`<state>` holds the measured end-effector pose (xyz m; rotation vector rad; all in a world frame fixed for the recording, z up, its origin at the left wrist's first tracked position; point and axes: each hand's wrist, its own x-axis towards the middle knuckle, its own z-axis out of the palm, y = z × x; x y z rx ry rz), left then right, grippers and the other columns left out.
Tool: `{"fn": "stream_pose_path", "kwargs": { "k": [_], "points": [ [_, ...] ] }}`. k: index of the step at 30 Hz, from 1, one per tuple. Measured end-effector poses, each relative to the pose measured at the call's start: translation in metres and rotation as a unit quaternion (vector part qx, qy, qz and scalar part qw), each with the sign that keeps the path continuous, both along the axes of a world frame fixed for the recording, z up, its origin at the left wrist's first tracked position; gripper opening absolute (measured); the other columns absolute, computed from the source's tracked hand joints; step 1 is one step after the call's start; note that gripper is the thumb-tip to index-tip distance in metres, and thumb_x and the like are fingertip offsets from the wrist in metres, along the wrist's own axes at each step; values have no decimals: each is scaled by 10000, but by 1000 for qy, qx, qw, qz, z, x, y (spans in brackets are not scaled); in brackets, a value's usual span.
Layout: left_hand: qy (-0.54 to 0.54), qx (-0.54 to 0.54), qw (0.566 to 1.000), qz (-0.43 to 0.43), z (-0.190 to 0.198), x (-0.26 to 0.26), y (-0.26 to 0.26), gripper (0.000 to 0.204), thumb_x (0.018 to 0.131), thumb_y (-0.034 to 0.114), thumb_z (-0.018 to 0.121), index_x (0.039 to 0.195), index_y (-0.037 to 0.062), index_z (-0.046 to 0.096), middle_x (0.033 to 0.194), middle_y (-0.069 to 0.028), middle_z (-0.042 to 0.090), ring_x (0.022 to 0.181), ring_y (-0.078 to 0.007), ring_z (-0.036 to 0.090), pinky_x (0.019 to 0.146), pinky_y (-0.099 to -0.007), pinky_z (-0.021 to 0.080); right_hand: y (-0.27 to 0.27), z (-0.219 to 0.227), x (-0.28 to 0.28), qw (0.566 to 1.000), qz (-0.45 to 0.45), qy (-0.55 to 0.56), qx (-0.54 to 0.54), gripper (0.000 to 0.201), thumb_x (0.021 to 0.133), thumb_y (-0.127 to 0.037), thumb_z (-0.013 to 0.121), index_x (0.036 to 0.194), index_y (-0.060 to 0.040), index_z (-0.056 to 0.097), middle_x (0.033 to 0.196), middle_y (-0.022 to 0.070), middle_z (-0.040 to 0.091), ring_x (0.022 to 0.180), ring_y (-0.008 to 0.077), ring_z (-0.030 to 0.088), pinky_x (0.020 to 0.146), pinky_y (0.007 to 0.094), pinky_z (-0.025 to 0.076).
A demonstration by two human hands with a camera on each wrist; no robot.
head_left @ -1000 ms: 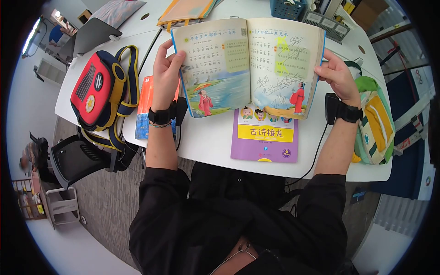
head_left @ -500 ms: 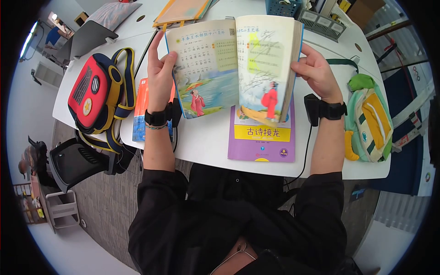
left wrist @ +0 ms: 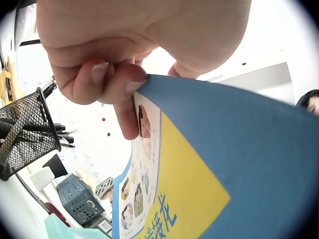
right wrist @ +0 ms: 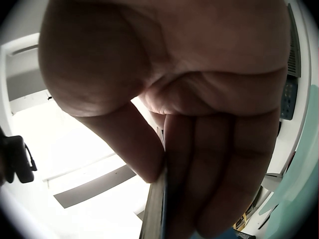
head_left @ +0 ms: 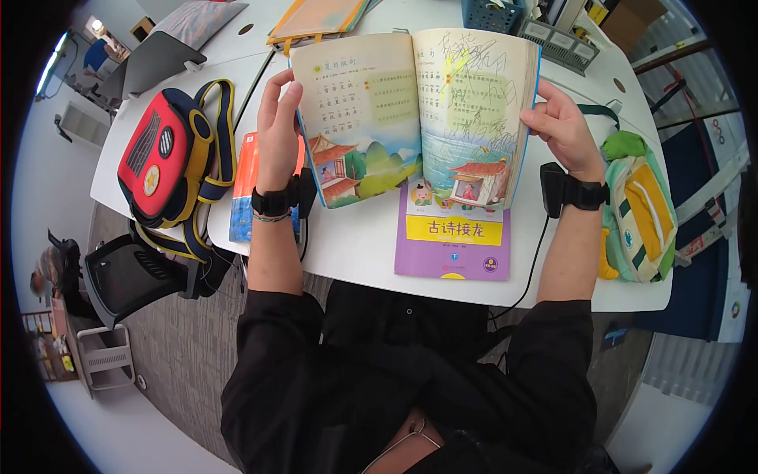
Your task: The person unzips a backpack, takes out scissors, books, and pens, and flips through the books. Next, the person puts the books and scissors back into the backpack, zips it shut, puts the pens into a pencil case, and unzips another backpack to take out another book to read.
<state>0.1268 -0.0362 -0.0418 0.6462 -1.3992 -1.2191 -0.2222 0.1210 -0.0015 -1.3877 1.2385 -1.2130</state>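
An open picture book (head_left: 371, 118) with poems in Chinese is held up over the table, its right page scribbled with pen lines. My left hand (head_left: 278, 142) grips its left edge, thumb at the page side and fingers behind. In the left wrist view those fingers lie on the blue and yellow cover (left wrist: 194, 164). My right hand (head_left: 570, 133) pinches the right edge between thumb and fingers. Seen from the right wrist, the thumb presses on the page block (right wrist: 153, 209), with the other fingers behind the cover. Below lies a purple book (head_left: 452, 249), partly hidden by the open one.
On the white table (head_left: 355, 261), a red backpack (head_left: 162, 158) and an orange and blue book (head_left: 243, 193) lie left. A green and yellow bag (head_left: 643, 209) lies right. Baskets (head_left: 489, 14) and folders (head_left: 316, 20) stand at the back. A mesh pen holder (left wrist: 27, 132) shows in the left wrist view.
Pages have turned: the earlier spread with red-robed figures gave way to one with red-roofed pavilions. My right hand moved left with the right pages, then back right. The left hand kept its hold.
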Motion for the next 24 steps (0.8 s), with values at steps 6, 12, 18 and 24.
{"fn": "stream_pose_path", "kwargs": {
  "k": [6, 12, 18, 24],
  "points": [
    [8, 32, 999, -16, 1, 1, 3, 162, 979, 233, 538, 977, 71, 539, 812, 23, 609, 682, -6, 514, 579, -167, 389, 2, 1, -1, 1000, -7, -3, 0, 541, 885, -170, 634, 1376, -29, 455, 909, 9, 681, 759, 34, 567, 719, 201, 433],
    [-4, 13, 999, -29, -2, 4, 0, 180, 992, 240, 525, 957, 64, 531, 835, -1, 624, 739, -30, 559, 671, -188, 455, 3, 1, -7, 1000, -3, -5, 2, 548, 882, -167, 639, 1376, -24, 451, 921, 13, 683, 777, 36, 583, 721, 196, 439],
    [-4, 10, 1000, -23, -1, 1, 1, 169, 994, 224, 515, 995, 55, 513, 899, -61, 658, 800, -60, 603, 705, -207, 480, 2, 3, 3, 1000, 4, -16, 4, 541, 880, -158, 636, 1373, -27, 455, 900, 10, 682, 765, 32, 578, 704, 188, 431],
    [-12, -18, 1000, -6, 10, -4, 12, 320, 977, 136, 497, 1285, 50, 471, 976, -100, 669, 864, -100, 635, 766, -231, 498, -2, -1, 0, 1000, 22, -11, -5, 548, 876, -158, 634, 1378, -34, 451, 793, -23, 657, 658, 10, 500, 617, 167, 357]
  ]
}}
